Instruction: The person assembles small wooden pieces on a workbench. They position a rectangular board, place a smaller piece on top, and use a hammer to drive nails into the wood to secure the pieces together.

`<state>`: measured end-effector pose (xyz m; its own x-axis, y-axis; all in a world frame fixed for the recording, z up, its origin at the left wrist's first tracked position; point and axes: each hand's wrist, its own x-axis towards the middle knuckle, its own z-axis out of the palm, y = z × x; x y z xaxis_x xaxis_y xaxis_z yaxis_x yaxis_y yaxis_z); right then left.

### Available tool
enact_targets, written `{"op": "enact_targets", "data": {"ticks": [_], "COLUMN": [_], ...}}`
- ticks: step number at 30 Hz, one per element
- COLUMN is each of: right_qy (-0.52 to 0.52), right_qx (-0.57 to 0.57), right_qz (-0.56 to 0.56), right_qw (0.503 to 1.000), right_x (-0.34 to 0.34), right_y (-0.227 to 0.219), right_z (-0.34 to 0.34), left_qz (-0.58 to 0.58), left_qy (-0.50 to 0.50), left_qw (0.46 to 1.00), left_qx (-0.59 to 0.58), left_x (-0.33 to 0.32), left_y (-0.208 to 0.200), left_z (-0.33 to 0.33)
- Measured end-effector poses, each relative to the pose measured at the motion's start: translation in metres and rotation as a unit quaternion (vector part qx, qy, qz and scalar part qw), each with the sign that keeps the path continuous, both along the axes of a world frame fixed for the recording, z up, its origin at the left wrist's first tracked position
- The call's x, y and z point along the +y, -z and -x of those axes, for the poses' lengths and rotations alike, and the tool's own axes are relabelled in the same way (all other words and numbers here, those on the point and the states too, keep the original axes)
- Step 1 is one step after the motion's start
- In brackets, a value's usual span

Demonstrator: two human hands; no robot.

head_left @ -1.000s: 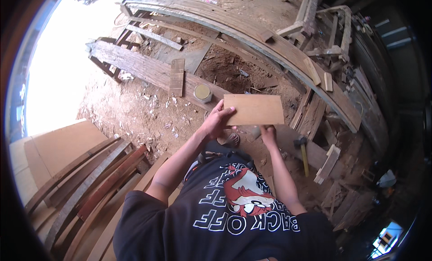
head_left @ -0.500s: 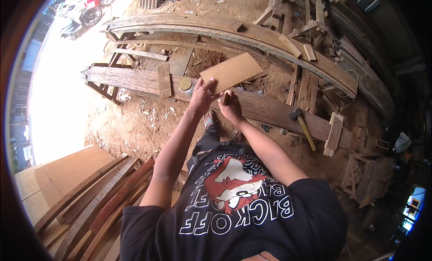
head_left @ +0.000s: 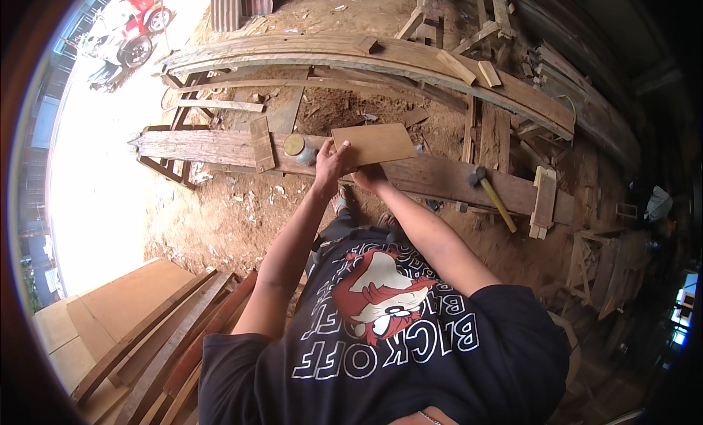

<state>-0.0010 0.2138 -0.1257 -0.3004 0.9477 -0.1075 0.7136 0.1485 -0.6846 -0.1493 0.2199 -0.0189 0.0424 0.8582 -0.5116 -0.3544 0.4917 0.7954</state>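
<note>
The left hand grips a flat, rectangular, tan wooden board by its left end, with the thumb on the top face. The right hand sits at the board's near edge, partly hidden below it; whether its fingers are closed, or hold anything, I cannot tell. The board is above the long, weathered brown plank surface.

A second ago the right hand was well apart from the left; now the two are side by side. Half a second ago the board slanted with its far end raised in view, and a small dark piece showed at the right fingers. The board now lies straighter across the view, and that piece is out of sight. The work appears to have become two-handed, with the left hand steadying the board.

Just left of the left hand, a round glass jar with a yellowish top stands on the surface, and a short brown wooden slat lies across it farther left. To the right lie a dark-headed hammer with a yellow handle and some pale wooden strips.
</note>
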Motion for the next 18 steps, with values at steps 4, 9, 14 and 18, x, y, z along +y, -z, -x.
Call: {"op": "enact_targets", "data": {"ticks": [4,9,14,18], "right_qy": [0.014,0.036,0.082,0.101], "right_qx": [-0.013,-0.048,-0.049,-0.044], "right_qz": [-0.033,-0.008,0.117,0.103], "right_qw": [0.999,0.998,0.989,0.989], "right_x": [-0.002,-0.004,-0.002,-0.002], "right_y": [0.004,0.003,-0.006,0.005], "right_z": [0.002,0.001,0.002,0.001], "left_qz": [0.017,-0.066,-0.106,-0.073], "left_qy": [-0.018,0.037,0.122,0.142], "left_qw": [0.999,0.992,0.963,0.957], "left_qx": [0.041,0.101,0.213,0.243], "left_x": [-0.011,-0.019,-0.022,-0.02], "left_y": [0.007,0.02,0.034,0.034], "left_z": [-0.003,-0.009,-0.01,-0.013]}}
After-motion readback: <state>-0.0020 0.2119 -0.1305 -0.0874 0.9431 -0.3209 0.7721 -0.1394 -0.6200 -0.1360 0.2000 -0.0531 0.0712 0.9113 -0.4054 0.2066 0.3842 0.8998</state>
